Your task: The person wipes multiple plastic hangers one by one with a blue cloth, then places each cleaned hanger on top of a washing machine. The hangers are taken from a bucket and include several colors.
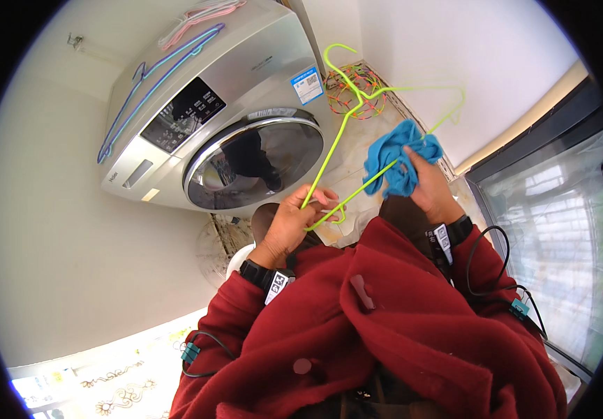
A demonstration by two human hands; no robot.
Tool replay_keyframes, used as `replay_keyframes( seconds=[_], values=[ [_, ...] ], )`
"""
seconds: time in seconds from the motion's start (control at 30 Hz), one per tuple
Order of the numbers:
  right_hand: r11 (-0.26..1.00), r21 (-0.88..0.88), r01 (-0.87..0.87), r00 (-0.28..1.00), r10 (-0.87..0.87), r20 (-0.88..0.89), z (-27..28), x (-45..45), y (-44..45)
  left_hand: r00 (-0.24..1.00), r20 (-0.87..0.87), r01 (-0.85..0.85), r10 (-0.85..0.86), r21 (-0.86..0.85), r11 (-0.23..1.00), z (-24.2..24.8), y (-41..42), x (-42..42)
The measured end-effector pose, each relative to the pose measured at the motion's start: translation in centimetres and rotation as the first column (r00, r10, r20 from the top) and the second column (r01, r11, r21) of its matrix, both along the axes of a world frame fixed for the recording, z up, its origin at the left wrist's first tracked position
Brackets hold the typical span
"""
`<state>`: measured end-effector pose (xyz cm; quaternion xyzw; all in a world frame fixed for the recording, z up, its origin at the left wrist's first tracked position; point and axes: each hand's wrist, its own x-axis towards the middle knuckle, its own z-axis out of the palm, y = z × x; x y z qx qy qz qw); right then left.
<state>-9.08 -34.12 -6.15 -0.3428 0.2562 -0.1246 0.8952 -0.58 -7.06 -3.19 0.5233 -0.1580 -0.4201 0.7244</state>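
My left hand grips one lower corner of a lime-green plastic clothes hanger, its thumb and fingers around the corner. The hanger's hook points away from me, towards the wall. In my right hand is a crumpled blue cloth, wrapped around the hanger's bottom bar near the far corner. The thumb lies on top of the cloth, and part of the bar is hidden under it.
A silver front-loading washing machine stands ahead on the left, with purple and turquoise hangers and pink and white hangers on top. Behind the held hanger is a round multicoloured object on the floor. A dark-framed glass pane is at right.
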Motion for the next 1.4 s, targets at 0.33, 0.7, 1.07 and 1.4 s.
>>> replay_keyframes(
  seconds=[0.33,0.7,1.07,1.4],
  values=[
    [0.413,-0.909,-0.054,0.999,0.022,-0.050,2.2,-1.7,-2.1,0.998,0.057,0.005,-0.005,-0.002,1.000,1.6,0.1,0.8],
    [-0.186,-0.977,-0.105,0.821,0.538,-0.190,1.3,1.6,7.7,0.999,-0.040,-0.029,0.034,0.111,0.993,1.9,-2.1,0.9],
    [0.930,-0.365,-0.050,0.979,0.119,0.168,3.9,0.2,3.7,0.824,0.503,0.133,-0.261,0.276,0.952,2.2,-2.8,2.2],
    [0.999,0.028,0.047,0.959,-0.052,0.277,4.7,-0.2,2.0,0.901,0.311,0.206,-0.302,0.307,0.929,0.3,-4.4,0.7]
  ],
)
